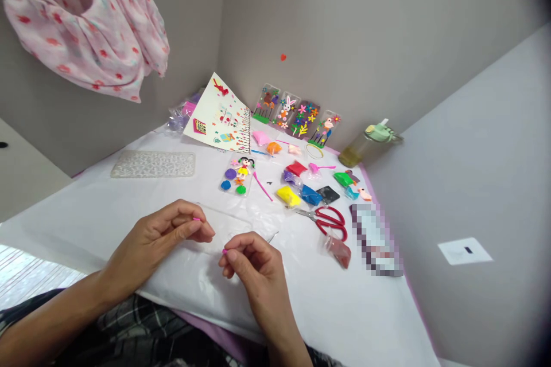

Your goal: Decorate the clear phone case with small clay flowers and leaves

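Note:
My left hand (170, 232) is closed in a pinch, a tiny bit of pink clay (196, 219) showing between thumb and forefinger. Close by on the right, my right hand (256, 264) pinches another small bit of pink clay (224, 251) at its fingertips. Both hands are held over the near part of the table, above a clear flat sheet (224, 221). The thin tip of a tool (274, 236) shows beside my right hand. Beyond them lies a clear phone case (236, 184) decorated with a doll figure and coloured clay balls.
Clay packets, including a yellow one (288, 196) and a blue one (310, 195), lie right of centre. Nearby are red-handled scissors (329, 222) and a brown packet (339, 251). Several decorated cases (287, 112) and a bottle (365, 146) stand behind. A textured mat (152, 164) lies left.

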The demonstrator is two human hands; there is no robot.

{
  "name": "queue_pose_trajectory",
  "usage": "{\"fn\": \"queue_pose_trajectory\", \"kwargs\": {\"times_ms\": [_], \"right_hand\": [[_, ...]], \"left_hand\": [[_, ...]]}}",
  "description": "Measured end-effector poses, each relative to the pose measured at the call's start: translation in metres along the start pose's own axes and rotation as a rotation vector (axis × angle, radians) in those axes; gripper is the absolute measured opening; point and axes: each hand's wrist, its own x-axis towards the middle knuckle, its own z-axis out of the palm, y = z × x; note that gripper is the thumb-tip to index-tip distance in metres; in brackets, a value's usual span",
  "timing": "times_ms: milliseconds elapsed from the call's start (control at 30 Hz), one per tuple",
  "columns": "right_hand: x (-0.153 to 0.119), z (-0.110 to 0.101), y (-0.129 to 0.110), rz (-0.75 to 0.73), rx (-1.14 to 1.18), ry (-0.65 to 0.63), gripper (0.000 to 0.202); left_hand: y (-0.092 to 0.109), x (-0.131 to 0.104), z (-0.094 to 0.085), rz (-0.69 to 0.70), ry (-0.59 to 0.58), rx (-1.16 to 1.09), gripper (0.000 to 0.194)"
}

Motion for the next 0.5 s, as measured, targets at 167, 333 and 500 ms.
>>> {"fn": "queue_pose_trajectory", "kwargs": {"times_ms": [167,333,500], "right_hand": [[0.001,0.000,0.000,0.009,0.001,-0.003,0.025],[0.001,0.000,0.001,0.007,-0.004,0.005,0.024],[0.000,0.001,-0.001,0.013,-0.005,-0.003,0.023]], "left_hand": [[0.008,-0.008,0.001,-0.065,0.026,0.142,0.060],[0.001,-0.004,-0.002,-0.003,0.060,0.178,0.047],[-0.009,0.003,-0.005,0.112,0.052,0.136,0.023]]}}
